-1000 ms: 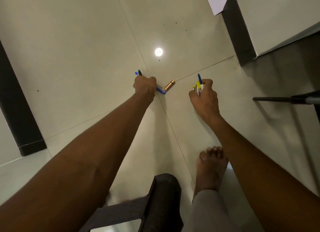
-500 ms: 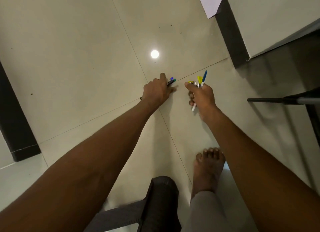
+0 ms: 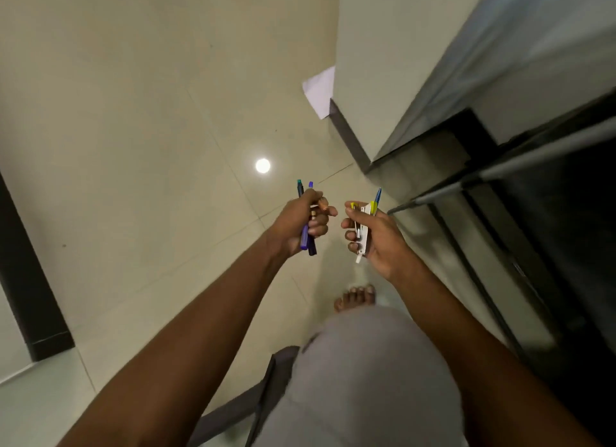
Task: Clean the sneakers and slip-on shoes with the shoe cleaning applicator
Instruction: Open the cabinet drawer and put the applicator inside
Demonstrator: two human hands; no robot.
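No sneakers, slip-on shoes or shoe cleaning applicator show in the head view. My left hand (image 3: pixel 301 221) is raised above the floor and grips a bundle of pens (image 3: pixel 306 235), one purple and one dark with a green cap, plus a small copper-coloured tube (image 3: pixel 322 206) at the fingertips. My right hand (image 3: pixel 375 235), just to the right, holds a second bundle of pens (image 3: pixel 365 225) with white barrels and yellow and blue caps. Both bundles point up and away from me.
Glossy beige floor tiles (image 3: pixel 133 146) spread to the left. A white wall corner with a dark skirting (image 3: pixel 350 140) stands ahead on the right, a sheet of paper (image 3: pixel 320 90) beside it. A metal rod (image 3: pixel 466 183) crosses at right. My bare foot (image 3: pixel 355 296) and a dark stool (image 3: pixel 263 390) are below.
Both hands have lifted off the floor with the pens. My left hand has picked up the copper tube that lay on the tiles. The view has risen and swung toward the wall.
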